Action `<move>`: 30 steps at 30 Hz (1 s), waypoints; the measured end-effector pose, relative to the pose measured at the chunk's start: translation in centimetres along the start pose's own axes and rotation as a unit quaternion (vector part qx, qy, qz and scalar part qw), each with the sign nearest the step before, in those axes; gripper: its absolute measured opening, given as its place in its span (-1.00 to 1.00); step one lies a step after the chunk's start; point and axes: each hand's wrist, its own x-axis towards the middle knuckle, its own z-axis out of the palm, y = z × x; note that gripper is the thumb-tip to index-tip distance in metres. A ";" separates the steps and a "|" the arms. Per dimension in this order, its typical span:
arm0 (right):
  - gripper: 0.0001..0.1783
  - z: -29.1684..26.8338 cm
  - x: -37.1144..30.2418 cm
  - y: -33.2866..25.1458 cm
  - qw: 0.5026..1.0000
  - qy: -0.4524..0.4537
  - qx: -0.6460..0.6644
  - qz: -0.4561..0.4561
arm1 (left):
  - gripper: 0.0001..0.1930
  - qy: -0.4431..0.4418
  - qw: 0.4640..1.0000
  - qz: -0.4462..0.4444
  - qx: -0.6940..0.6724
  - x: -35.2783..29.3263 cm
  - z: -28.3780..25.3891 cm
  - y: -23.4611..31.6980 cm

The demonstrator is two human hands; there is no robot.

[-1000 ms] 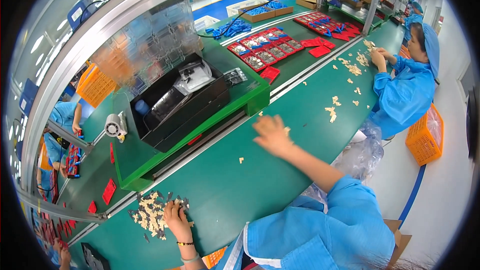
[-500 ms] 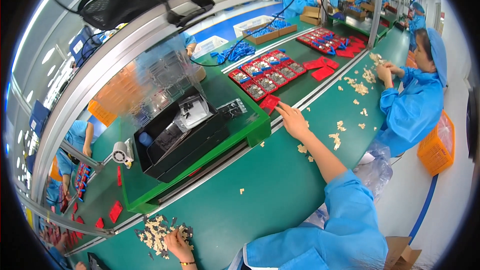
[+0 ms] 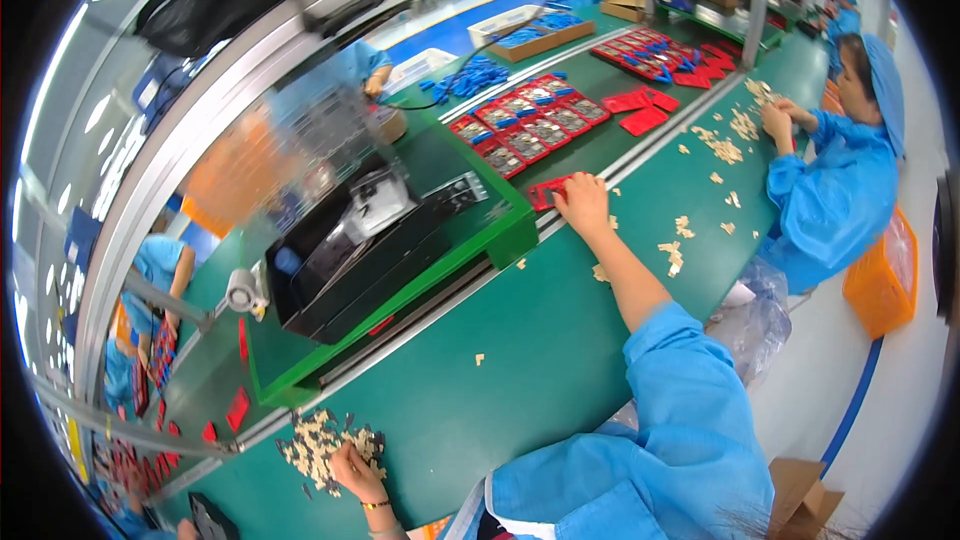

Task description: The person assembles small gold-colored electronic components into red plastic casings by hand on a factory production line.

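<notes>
My left hand [image 3: 358, 472] is at the near edge of a loose pile of small cream and dark pieces [image 3: 318, 448] on the green bench. Its fingers are bent together among them; what they pinch is too small to make out. Stretched far forward, my right hand [image 3: 586, 204] has its fingers curled over the right end of a flat red plastic piece [image 3: 543, 194] beside the metal rail. That red piece lies just in front of a group of red trays [image 3: 528, 130] holding metallic parts and blue pieces.
A green raised stand [image 3: 400, 312] carries a black bin [image 3: 350, 275] with bagged parts. More cream pieces [image 3: 722, 148] are scattered toward a co-worker in blue [image 3: 835, 160] on the right. Red plates [image 3: 643, 120], blue parts [image 3: 470, 78] and an orange crate [image 3: 882, 280] stand around.
My right hand has turned and its fingers have curled over the red piece, which has shifted slightly. My left hand stays at the pile, its fingers drawn more together. The view has shifted a little.
</notes>
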 end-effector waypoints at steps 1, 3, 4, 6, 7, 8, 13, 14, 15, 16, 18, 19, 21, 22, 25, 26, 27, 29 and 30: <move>-0.67 -0.3 -0.6 0.6 1.000 0.011 -0.011 -0.014 | -0.87 -0.009 1.000 -0.006 -0.007 0.2 0.2 0.5; -0.61 -1.2 -1.9 1.1 0.999 0.022 0.033 -0.037 | -0.86 0.002 1.000 0.002 0.008 0.6 0.5 0.9; -0.57 -1.9 -2.6 1.6 0.997 0.036 0.042 -0.060 | -0.84 -0.008 1.000 -0.015 -0.012 0.8 0.7 1.1; -0.65 -2.9 -3.9 3.8 0.998 0.014 0.026 -0.050 | -0.81 -0.008 0.999 -0.020 -0.048 1.1 1.6 1.2; -0.72 -3.2 -4.4 3.4 0.999 0.001 0.045 -0.030 | -0.79 0.001 0.999 -0.009 -0.054 1.1 1.3 0.8; -0.74 -3.3 -4.7 2.8 0.997 -0.017 0.074 -0.004 | -0.78 -0.025 0.992 -0.078 -0.097 0.6 0.7 0.7; -0.72 -3.9 -2.6 2.6 0.979 -0.083 0.153 -0.108 | -0.77 -0.087 0.971 -0.132 -0.179 1.8 0.6 3.3; -0.73 -3.8 -1.8 2.5 0.962 -0.119 0.196 -0.146 | -0.77 -0.082 0.971 -0.134 -0.182 1.6 0.9 3.2; -0.73 -3.3 -1.1 2.0 0.945 -0.141 0.245 -0.164 | -0.79 -0.068 0.957 -0.152 -0.236 1.4 1.3 3.1; -0.73 -3.1 -0.5 1.2 0.936 -0.169 0.272 -0.149 | -0.80 -0.052 0.941 -0.170 -0.287 1.3 1.7 3.2; -0.72 -3.3 0.2 0.3 0.913 -0.247 0.308 -0.104 | -0.82 -0.057 0.933 -0.182 -0.304 1.2 2.2 3.6; -0.72 -2.8 0.5 0.3 0.916 -0.243 0.301 -0.104 | -0.84 -0.071 0.924 -0.189 -0.324 1.4 3.0 4.0; -0.71 -1.7 0.1 1.7 0.898 -0.238 0.368 0.034 | -0.85 -0.096 0.902 -0.222 -0.357 1.1 4.4 4.0; -0.69 -1.5 -0.2 -0.7 0.912 -0.174 0.371 0.001 | -0.85 -0.094 0.899 -0.236 -0.356 0.9 3.8 3.7; -0.66 -0.7 1.8 -1.3 0.952 -0.076 0.271 -0.123 | -0.81 -0.069 0.918 -0.233 -0.313 1.3 1.9 4.1; -0.66 0.0 2.9 0.1 0.966 -0.043 0.223 -0.119 | -0.81 -0.064 0.923 -0.223 -0.306 1.1 1.8 3.5; -0.67 1.0 3.3 1.6 0.976 -0.014 0.181 -0.121 | -0.80 -0.054 0.929 -0.217 -0.294 0.5 1.7 2.9; -0.66 2.1 3.3 5.8 0.993 0.015 0.107 -0.052 | -0.81 -0.050 0.909 -0.247 -0.332 -0.6 2.2 2.1; -0.63 2.5 2.8 8.8 0.994 0.043 0.067 -0.070 | -0.82 -0.068 0.916 -0.260 -0.297 0.0 2.1 3.0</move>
